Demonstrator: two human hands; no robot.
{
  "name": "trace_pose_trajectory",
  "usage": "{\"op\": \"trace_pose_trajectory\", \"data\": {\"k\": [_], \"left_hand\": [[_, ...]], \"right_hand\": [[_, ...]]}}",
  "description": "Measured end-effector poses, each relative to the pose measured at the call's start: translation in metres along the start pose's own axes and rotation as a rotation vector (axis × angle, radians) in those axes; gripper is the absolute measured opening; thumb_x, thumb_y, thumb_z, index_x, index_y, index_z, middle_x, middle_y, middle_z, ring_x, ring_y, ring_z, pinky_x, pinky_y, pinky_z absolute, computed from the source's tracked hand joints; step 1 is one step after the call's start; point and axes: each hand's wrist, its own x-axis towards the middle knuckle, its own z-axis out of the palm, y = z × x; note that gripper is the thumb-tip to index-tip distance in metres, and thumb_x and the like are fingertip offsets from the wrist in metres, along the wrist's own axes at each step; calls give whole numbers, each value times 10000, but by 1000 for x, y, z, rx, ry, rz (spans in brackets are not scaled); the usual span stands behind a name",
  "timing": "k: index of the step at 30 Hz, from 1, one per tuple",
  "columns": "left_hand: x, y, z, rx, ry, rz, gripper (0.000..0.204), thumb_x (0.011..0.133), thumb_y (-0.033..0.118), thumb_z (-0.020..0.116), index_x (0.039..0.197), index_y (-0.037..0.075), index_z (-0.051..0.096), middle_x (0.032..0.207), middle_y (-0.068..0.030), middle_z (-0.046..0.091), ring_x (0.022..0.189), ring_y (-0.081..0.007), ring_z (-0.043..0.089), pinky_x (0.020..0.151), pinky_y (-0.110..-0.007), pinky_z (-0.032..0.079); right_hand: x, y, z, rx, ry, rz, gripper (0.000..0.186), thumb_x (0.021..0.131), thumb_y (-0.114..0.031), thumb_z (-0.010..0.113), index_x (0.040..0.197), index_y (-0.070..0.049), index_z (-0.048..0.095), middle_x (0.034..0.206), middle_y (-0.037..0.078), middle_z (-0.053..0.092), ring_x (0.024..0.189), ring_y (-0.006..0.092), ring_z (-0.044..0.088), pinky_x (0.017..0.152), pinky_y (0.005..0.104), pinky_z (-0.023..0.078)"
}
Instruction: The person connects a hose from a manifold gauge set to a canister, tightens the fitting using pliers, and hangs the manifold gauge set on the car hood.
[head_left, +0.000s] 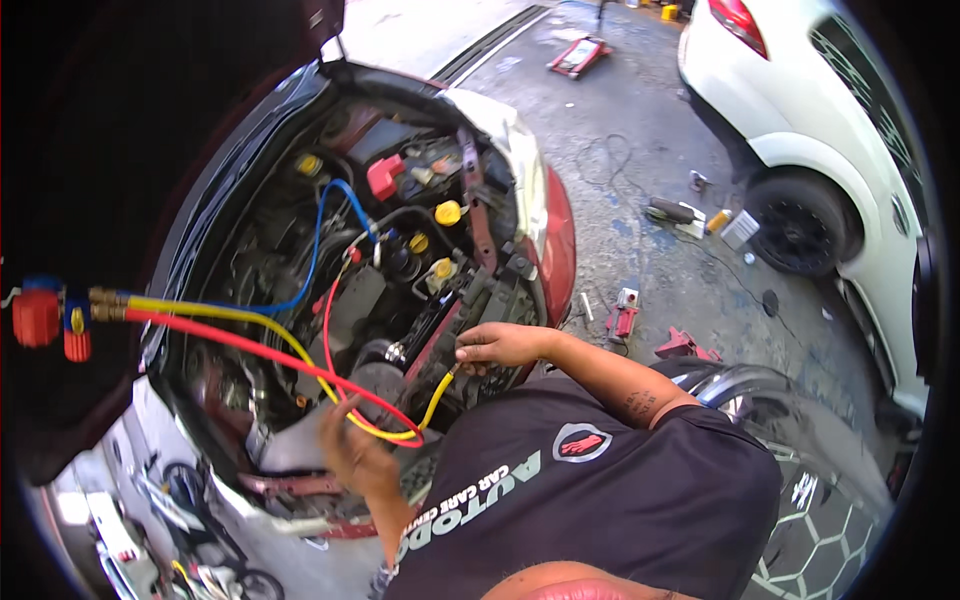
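Hose end point(446, 383) in right fingers point(480, 345)

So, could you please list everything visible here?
Car: 1, red, left of centre
Hoses: 3, yellow, red and blue, over engine bay
Valve unit: 1, red and blue, left
Caps: several, yellow, engine bay
Second car: 1, white, right
Jack: 1, red, top
Floor tools: several, partly red, right
Glossy panel: 1, dark, lower right
Motorcycle: 1 or more, dark, lower left
Shirt: 1, black, bottom
Left hand: 1, blurred, near hoses
Right hand: 1, holding yellow hose
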Motion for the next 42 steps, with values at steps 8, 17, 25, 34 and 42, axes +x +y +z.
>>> {"op": "trace_pose_trajectory", "data": {"k": [8, 17, 25, 34, 42], "left_hand": [[-7, 14, 93, -30, -779, -525, 304, 1053, 236, 671, 1240, -4, 678, 941, -194, 753, 897, -338, 771, 799, -417, 575], [6, 36, 92, -18, -719, -317, 242, 1062, 249, 668, 1114, 15, 700, 883, -209, 717, 779, -394, 700, 708, -438, 530], [44, 65, 59, -279, -773, -610, 221, 1070, 180, 654, 1150, -17, 713, 855, -122, 688, 779, -186, 636, 726, -357, 516], [35, 62, 40, -218, -766, -395, 210, 1048, 164, 670, 1100, -37, 705, 910, -211, 709, 813, -386, 681, 746, -406, 535], [24, 52, 22, -262, -835, -538, 207, 1049, 168, 679, 1114, -25, 714, 881, -162, 720, 783, -315, 689, 737, -381, 541]], "right_hand": [[-5, -27, -6, -238, 45, -29, 555, 1148, -478, 517, 929, 7, 677, 714, 13, 599, 705, 121, 578, 671, 341, 493], [-15, -29, -22, -365, -99, -320, 393, 1138, -357, 542, 1037, 18, 603, 891, 147, 605, 826, 306, 598, 791, 442, 491], [-22, -77, -30, -330, -151, -582, 229, 1061, -210, 665, 1111, 11, 623, 987, 164, 643, 894, 351, 663, 788, 435, 515], [-23, -93, -20, -492, -311, -503, 278, 1037, -211, 709, 1145, 40, 658, 976, 193, 656, 881, 393, 663, 761, 472, 517], [-20, -90, 2, -627, -123, -766, 249, 993, -193, 734, 1094, 30, 689, 941, 183, 646, 911, 409, 666, 764, 486, 531]]}}
